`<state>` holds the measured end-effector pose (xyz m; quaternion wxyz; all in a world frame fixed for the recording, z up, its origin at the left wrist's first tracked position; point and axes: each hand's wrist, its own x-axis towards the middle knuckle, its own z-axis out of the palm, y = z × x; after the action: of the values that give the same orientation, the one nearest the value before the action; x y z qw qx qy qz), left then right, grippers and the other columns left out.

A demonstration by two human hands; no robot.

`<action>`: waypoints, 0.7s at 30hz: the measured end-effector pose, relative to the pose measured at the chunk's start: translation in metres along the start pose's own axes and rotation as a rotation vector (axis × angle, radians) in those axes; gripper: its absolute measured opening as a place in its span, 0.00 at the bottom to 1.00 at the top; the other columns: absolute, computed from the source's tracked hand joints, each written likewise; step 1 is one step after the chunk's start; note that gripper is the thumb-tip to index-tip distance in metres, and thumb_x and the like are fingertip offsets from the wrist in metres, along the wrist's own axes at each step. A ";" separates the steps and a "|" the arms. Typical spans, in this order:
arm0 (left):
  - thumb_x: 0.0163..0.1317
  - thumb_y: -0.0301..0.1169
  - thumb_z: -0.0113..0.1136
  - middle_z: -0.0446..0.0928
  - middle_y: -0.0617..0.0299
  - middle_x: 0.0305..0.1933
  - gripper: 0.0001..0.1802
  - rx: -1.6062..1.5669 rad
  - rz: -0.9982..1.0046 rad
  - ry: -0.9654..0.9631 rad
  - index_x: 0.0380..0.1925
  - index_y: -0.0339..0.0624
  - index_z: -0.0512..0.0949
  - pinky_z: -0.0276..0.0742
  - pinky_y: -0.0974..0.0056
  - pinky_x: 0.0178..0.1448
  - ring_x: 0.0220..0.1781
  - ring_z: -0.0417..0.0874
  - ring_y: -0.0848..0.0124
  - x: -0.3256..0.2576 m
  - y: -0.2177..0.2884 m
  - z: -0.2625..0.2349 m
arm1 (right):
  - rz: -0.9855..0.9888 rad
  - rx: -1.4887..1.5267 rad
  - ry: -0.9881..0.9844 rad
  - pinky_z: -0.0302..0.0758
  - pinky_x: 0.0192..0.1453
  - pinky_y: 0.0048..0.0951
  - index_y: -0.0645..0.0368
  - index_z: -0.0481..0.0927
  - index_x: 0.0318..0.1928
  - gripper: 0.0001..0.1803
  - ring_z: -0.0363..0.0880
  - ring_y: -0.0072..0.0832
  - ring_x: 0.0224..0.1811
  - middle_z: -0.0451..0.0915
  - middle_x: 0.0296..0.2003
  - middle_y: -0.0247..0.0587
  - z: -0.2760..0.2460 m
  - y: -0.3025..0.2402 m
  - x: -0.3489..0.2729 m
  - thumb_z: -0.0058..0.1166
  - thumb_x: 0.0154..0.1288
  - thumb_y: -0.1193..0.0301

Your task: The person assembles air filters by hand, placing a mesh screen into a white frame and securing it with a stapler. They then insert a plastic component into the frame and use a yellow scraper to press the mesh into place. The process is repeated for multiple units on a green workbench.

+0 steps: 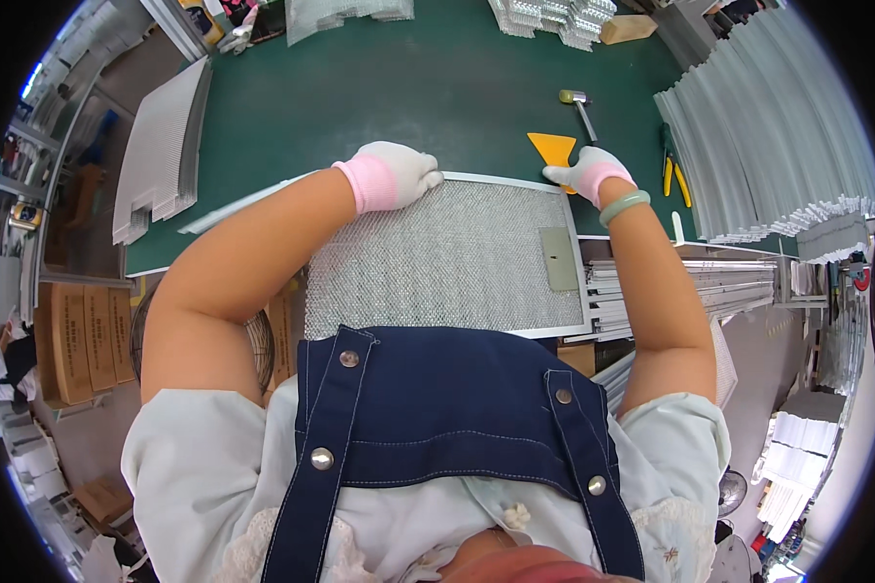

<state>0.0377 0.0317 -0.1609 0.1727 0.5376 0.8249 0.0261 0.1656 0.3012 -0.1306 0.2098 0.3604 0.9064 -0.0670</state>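
Observation:
A silvery mesh filter panel (428, 257) with a thin metal frame lies across the table's near edge, close to my body. It has a grey rectangular plate (557, 259) on its right side. My left hand (399, 177), in a white glove with a pink cuff, is closed at the panel's far edge, fingers curled on the frame. Gloved the same way, my right hand (596, 173) grips a yellow plastic scraper (552, 149) by the panel's far right corner. A pale metal strip (248, 202) reaches out to the left, partly hidden by my left forearm.
On the green table (379, 97) lie a small hammer (578, 105) and yellow-handled pliers (673, 175). A tall row of stacked mesh sheets (768, 136) stands at right, another stack (163, 151) at left. Metal frame strips (690, 287) lie below the table's right edge.

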 end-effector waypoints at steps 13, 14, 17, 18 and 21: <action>0.73 0.45 0.42 0.82 0.46 0.38 0.21 -0.035 0.068 0.036 0.44 0.40 0.79 0.77 0.51 0.52 0.44 0.82 0.48 0.014 -0.011 0.010 | -0.466 -0.010 0.683 0.81 0.44 0.41 0.57 0.77 0.52 0.16 0.83 0.42 0.41 0.81 0.39 0.45 0.030 0.009 -0.040 0.53 0.64 0.71; 0.73 0.45 0.42 0.82 0.46 0.38 0.21 -0.033 0.060 0.038 0.44 0.40 0.79 0.77 0.51 0.52 0.44 0.82 0.48 0.013 -0.013 0.010 | -0.563 -0.159 0.759 0.82 0.40 0.40 0.57 0.77 0.50 0.15 0.84 0.40 0.38 0.80 0.36 0.43 0.035 0.009 -0.058 0.53 0.62 0.71; 0.73 0.44 0.41 0.82 0.46 0.38 0.22 -0.025 0.057 0.032 0.43 0.40 0.79 0.77 0.51 0.52 0.43 0.82 0.48 0.015 -0.014 0.011 | -0.470 -0.418 0.713 0.82 0.32 0.37 0.61 0.77 0.45 0.14 0.82 0.34 0.31 0.75 0.32 0.37 0.067 0.004 -0.110 0.53 0.57 0.72; 0.73 0.44 0.41 0.82 0.47 0.37 0.22 -0.017 0.058 0.030 0.43 0.40 0.79 0.77 0.51 0.52 0.43 0.82 0.48 0.016 -0.013 0.010 | -0.428 -0.421 0.667 0.83 0.32 0.38 0.62 0.77 0.44 0.13 0.82 0.35 0.31 0.74 0.32 0.37 0.079 0.003 -0.110 0.53 0.59 0.72; 0.73 0.44 0.40 0.82 0.47 0.37 0.22 -0.018 0.060 0.017 0.43 0.40 0.79 0.77 0.51 0.52 0.43 0.82 0.49 0.016 -0.012 0.007 | -0.245 -0.305 0.541 0.84 0.34 0.41 0.64 0.75 0.46 0.12 0.85 0.40 0.35 0.76 0.35 0.43 0.087 -0.018 -0.110 0.49 0.65 0.71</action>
<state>0.0237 0.0404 -0.1739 0.1697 0.5602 0.8096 0.0431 0.2538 0.1961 -0.1625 0.0036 0.2179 0.9655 0.1427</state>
